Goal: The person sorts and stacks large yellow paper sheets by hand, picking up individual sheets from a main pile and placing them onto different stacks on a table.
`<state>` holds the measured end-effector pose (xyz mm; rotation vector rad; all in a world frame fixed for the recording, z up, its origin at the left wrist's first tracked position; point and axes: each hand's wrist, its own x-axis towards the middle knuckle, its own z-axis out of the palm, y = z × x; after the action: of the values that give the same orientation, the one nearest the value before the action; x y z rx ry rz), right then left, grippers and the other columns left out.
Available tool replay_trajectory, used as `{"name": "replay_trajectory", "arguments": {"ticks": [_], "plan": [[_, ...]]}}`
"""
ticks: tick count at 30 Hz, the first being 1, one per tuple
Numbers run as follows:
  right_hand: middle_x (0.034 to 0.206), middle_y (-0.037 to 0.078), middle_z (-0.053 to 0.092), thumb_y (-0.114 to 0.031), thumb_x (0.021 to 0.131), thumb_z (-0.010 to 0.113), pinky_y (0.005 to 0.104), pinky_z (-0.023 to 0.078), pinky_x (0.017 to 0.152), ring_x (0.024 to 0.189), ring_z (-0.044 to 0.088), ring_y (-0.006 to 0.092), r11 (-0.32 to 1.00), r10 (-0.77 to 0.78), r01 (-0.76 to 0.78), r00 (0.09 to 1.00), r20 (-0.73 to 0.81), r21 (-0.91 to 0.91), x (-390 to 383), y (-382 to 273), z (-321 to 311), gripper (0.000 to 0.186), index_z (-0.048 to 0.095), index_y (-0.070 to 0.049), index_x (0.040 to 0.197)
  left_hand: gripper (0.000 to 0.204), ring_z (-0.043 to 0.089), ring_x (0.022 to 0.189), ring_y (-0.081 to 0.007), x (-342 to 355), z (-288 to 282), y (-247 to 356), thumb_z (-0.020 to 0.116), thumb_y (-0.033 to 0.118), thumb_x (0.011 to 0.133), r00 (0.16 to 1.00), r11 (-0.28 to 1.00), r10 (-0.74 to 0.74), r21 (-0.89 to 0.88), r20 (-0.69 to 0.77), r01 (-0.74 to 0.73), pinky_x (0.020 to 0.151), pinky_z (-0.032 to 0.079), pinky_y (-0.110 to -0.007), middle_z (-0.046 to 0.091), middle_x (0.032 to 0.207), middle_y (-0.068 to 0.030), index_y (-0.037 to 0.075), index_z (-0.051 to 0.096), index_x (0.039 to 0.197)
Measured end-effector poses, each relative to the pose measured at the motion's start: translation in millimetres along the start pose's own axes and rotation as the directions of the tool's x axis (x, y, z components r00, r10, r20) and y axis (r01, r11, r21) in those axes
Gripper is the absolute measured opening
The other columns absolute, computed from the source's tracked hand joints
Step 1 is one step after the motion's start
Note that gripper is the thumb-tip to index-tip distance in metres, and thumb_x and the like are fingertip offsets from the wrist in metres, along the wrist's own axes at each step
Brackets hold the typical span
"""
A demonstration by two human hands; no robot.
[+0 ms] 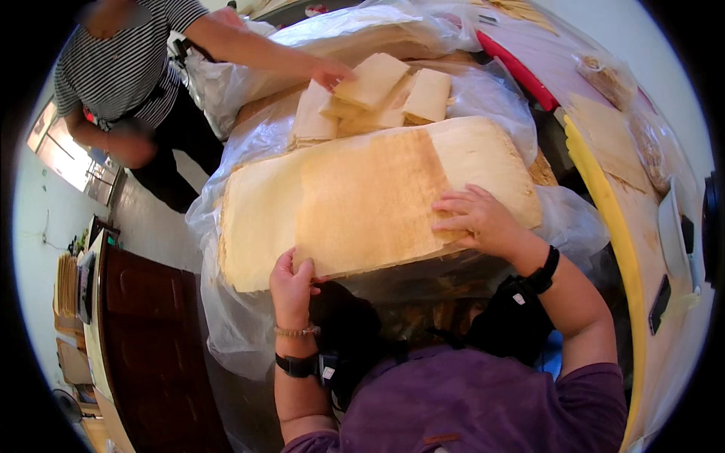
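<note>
On a thick stack of large pale-yellow sheets (pixel 260 215) lies a squarish, darker tan sheet (pixel 370 204) across the middle. What the sheets are made of I cannot tell. My left hand (pixel 293 283) is at the near edge, thumb and fingers closed on the tan sheet's near left corner. My right hand (pixel 479 223) lies flat with its fingers spread over the tan sheet's right edge. Beyond the stack, another person's hand (pixel 332 75) touches one of several folded pale-yellow bundles (pixel 370 83).
Clear plastic sheeting (pixel 498 98) surrounds the stack. On the right runs a long table with a yellow edge (pixel 615 226), bearing a dark phone (pixel 659 304) and bagged material (pixel 606 78). A dark wooden cabinet (pixel 155 325) stands left. The other person (pixel 124 68) stands at the far left.
</note>
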<state>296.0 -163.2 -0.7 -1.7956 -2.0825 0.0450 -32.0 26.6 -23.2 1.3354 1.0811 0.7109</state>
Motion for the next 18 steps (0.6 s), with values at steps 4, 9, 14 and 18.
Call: {"name": "replay_trajectory", "arguments": {"ticks": [4,9,14,18], "plan": [[0.145,0.01,0.053,-0.03,0.079,0.079,0.0528,0.029,0.118,0.138,0.045,0.0316,0.995,0.091,-0.089,0.994,0.055,-0.041,20.1,-35.2,-11.4,0.056,0.063,-0.023,0.133,0.04,0.069,0.062,-0.0129,-2.3,2.0,1.0,0.061,0.01,0.093,0.994,0.998,0.01,0.058,-0.107,-0.004,0.047,0.048,-0.021,0.071,0.088,-0.0078,-0.004,0.056,0.13],[0.149,0.012,0.049,-0.041,0.085,0.074,0.0516,0.029,0.117,0.14,0.042,0.0349,0.973,-0.016,0.019,1.0,0.017,-0.231,57.0,-39.3,23.2,0.059,0.059,-0.022,0.138,0.043,0.065,0.059,-0.0109,-2.1,-2.6,-2.8,0.065,0.015,0.094,0.992,0.997,0.063,0.051,-0.107,-0.058,0.046,0.045,-0.02,0.069,0.083,-0.0072,-0.005,0.054,0.131],[0.146,0.01,0.052,-0.046,0.088,0.069,0.0483,0.034,0.109,0.136,0.045,0.0331,0.984,0.002,0.001,1.0,0.017,-0.178,67.2,-32.8,36.4,0.053,0.061,-0.026,0.136,0.037,0.058,0.054,-0.0107,-0.3,-79.4,-52.5,0.067,0.03,0.098,0.845,0.973,0.227,0.144,-0.484,-0.179,0.046,0.043,-0.021,0.063,0.073,-0.0027,0.001,0.058,0.118],[0.145,0.009,0.053,-0.045,0.088,0.07,0.0477,0.035,0.107,0.134,0.046,0.0326,0.986,-0.002,0.004,1.0,0.009,-0.169,66.7,-30.8,36.2,0.051,0.062,-0.027,0.135,0.031,0.047,0.051,-0.0076,-4.0,-104.5,-45.8,0.068,0.036,0.097,0.822,0.925,-0.229,-0.379,-0.522,0.016,0.045,0.035,-0.022,0.054,0.067,0.001,0.009,0.058,0.089]]}}
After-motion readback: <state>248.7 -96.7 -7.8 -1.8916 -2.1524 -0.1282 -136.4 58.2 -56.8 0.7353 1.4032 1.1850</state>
